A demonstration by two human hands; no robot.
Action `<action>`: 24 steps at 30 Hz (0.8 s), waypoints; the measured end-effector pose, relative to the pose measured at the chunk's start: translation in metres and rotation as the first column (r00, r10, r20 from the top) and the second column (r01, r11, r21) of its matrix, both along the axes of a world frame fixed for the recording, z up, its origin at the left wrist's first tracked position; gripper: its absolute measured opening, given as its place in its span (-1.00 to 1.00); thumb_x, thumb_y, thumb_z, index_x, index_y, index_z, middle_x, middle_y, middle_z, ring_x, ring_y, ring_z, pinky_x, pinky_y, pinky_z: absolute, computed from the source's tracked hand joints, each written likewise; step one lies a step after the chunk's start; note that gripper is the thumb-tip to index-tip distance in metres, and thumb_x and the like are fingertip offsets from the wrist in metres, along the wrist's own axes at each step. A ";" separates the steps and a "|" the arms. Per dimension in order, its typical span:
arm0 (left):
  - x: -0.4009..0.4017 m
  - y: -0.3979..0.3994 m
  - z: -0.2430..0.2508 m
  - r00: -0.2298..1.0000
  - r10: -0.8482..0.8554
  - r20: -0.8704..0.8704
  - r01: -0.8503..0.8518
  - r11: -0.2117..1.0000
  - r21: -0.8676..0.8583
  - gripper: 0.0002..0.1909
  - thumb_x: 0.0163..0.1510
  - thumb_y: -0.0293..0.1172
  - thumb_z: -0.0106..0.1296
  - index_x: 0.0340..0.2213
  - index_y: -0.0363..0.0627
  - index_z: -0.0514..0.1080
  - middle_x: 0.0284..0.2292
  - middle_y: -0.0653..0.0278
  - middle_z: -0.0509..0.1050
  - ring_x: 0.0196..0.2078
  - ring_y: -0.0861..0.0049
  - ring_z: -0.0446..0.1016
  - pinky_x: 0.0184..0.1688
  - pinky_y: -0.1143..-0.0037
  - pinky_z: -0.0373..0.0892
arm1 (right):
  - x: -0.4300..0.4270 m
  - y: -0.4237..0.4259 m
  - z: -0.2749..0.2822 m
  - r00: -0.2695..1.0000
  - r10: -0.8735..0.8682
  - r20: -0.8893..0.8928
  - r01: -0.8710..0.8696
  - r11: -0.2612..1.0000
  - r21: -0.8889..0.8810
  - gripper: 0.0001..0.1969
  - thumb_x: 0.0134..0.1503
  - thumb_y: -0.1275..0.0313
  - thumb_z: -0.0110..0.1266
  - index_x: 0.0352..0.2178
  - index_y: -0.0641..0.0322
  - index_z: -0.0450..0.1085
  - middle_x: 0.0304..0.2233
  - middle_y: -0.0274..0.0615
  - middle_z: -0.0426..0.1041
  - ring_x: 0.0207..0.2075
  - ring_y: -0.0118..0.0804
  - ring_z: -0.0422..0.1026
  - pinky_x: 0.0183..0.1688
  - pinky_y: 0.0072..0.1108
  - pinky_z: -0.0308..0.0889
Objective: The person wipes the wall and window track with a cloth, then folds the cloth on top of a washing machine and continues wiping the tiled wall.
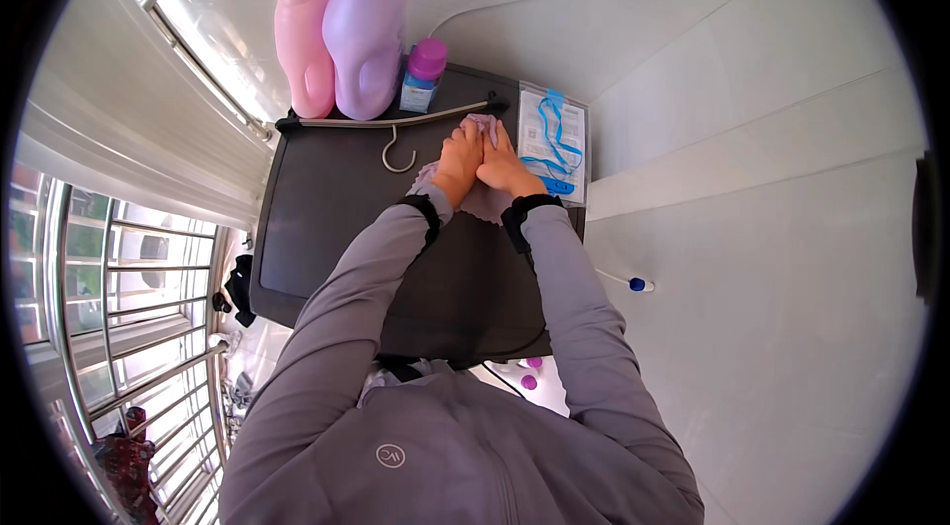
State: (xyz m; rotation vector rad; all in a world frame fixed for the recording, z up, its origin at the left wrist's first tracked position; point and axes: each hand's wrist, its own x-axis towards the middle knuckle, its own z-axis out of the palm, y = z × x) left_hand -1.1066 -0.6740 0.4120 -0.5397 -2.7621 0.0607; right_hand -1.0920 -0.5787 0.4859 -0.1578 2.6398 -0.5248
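Both my hands are together on a pinkish cloth (486, 206) with a frilled edge, on the dark top (326, 228) of what looks like an appliance. My left hand (460, 157) lies on the cloth with its fingers towards the far edge. Beside it, touching, my right hand (508, 165) rests on the cloth, thumb near the left fingers. How firmly either hand grips the cloth is hidden. Just beyond my hands lies a hanger (349, 123) with black ends, its metal hook turned towards me.
Pink (306, 42) and purple (364, 42) plastic bottles stand at the back left, with a small purple-capped container (424, 76) beside them. At the right edge lies a clear pouch (531, 109) with papers and a blue cord. A wall rises on the right; barred windows are left.
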 end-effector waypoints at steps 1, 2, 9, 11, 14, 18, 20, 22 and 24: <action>0.001 -0.001 -0.003 1.000 0.004 -0.005 -0.004 1.000 0.000 -0.66 -0.03 -0.35 -0.08 -0.16 -0.13 0.33 -0.15 0.14 0.25 -0.29 0.46 0.36 -0.45 0.58 0.38 | 0.003 -0.002 0.001 1.000 -0.027 0.000 0.027 1.000 0.004 -0.21 -0.07 0.45 -0.20 0.21 0.31 -0.31 0.25 0.18 -0.41 0.29 -0.01 -0.41 0.28 -0.46 -0.31; 0.003 -0.002 -0.005 1.000 0.013 0.001 -0.013 1.000 0.011 -0.66 -0.03 -0.35 -0.08 -0.16 -0.14 0.34 -0.15 0.14 0.25 -0.29 0.46 0.36 -0.45 0.59 0.38 | 0.007 -0.004 0.002 1.000 -0.023 -0.005 0.023 1.000 0.004 -0.21 -0.07 0.45 -0.20 0.21 0.31 -0.31 0.25 0.18 -0.41 0.29 -0.01 -0.41 0.28 -0.46 -0.31; 0.051 -0.018 0.002 1.000 0.013 0.014 -0.012 0.996 -0.091 -0.66 -0.02 -0.34 -0.10 -0.17 -0.14 0.34 -0.15 0.09 0.26 -0.31 0.48 0.37 -0.46 0.61 0.37 | 0.052 -0.016 -0.008 0.997 0.001 -0.075 0.001 1.000 0.025 -0.22 -0.05 0.40 -0.14 0.20 0.33 -0.24 0.24 0.18 -0.39 0.28 -0.01 -0.34 0.26 -0.47 -0.23; 0.063 -0.023 0.002 1.000 -0.007 0.014 0.008 0.997 -0.076 -0.66 -0.02 -0.34 -0.10 -0.17 -0.15 0.34 -0.16 0.10 0.26 -0.32 0.49 0.37 -0.47 0.62 0.37 | 0.065 -0.019 -0.014 0.995 0.006 -0.102 -0.001 0.999 0.050 -0.23 -0.05 0.40 -0.14 0.20 0.33 -0.23 0.24 0.18 -0.38 0.28 0.00 -0.31 0.26 -0.47 -0.21; 0.081 -0.038 0.000 1.000 -0.007 0.000 0.007 0.998 -0.064 -0.66 -0.02 -0.34 -0.09 -0.18 -0.17 0.34 -0.17 0.09 0.27 -0.33 0.50 0.37 -0.48 0.64 0.36 | 0.088 -0.035 -0.005 0.993 -0.001 -0.119 0.006 0.999 0.041 -0.24 -0.04 0.39 -0.13 0.19 0.37 -0.21 0.24 0.20 -0.35 0.28 0.01 -0.26 0.25 -0.48 -0.18; 0.117 -0.057 0.003 0.998 -0.050 -0.024 0.047 0.990 -0.133 -0.66 -0.03 -0.34 -0.09 -0.19 -0.20 0.35 -0.16 0.08 0.28 -0.36 0.53 0.36 -0.49 0.65 0.35 | 0.130 -0.051 -0.011 0.977 0.047 -0.208 -0.030 0.996 0.087 -0.28 -0.02 0.37 -0.12 0.17 0.42 -0.13 0.23 0.24 -0.31 0.26 0.05 -0.22 0.24 -0.44 -0.14; 0.141 -0.071 0.005 0.998 -0.062 -0.010 0.060 0.987 -0.148 -0.66 -0.04 -0.34 -0.09 -0.19 -0.21 0.36 -0.15 0.08 0.28 -0.37 0.54 0.36 -0.49 0.65 0.35 | 0.153 -0.058 -0.018 0.947 0.113 -0.299 -0.077 0.988 0.130 -0.31 -0.02 0.36 -0.11 0.14 0.44 -0.06 0.21 0.28 -0.25 0.25 0.11 -0.18 0.24 -0.38 -0.12; 0.164 -0.085 0.003 0.998 -0.061 -0.001 0.060 0.983 -0.176 -0.65 -0.05 -0.36 -0.09 -0.20 -0.22 0.36 -0.13 0.06 0.29 -0.39 0.55 0.35 -0.51 0.66 0.35 | 0.171 -0.071 -0.014 0.948 0.116 -0.297 -0.097 0.992 0.080 -0.32 -0.04 0.37 -0.10 0.13 0.43 -0.03 0.21 0.26 -0.22 0.24 0.11 -0.16 0.24 -0.36 -0.14; 0.171 -0.100 0.005 0.999 -0.054 -0.004 0.053 0.988 -0.142 -0.66 -0.06 -0.36 -0.09 -0.21 -0.22 0.36 -0.13 0.05 0.29 -0.39 0.55 0.36 -0.51 0.67 0.35 | 0.176 -0.082 -0.014 0.948 0.118 -0.295 -0.116 0.993 0.026 -0.32 -0.06 0.37 -0.09 0.12 0.41 0.01 0.20 0.25 -0.19 0.24 0.12 -0.15 0.25 -0.35 -0.17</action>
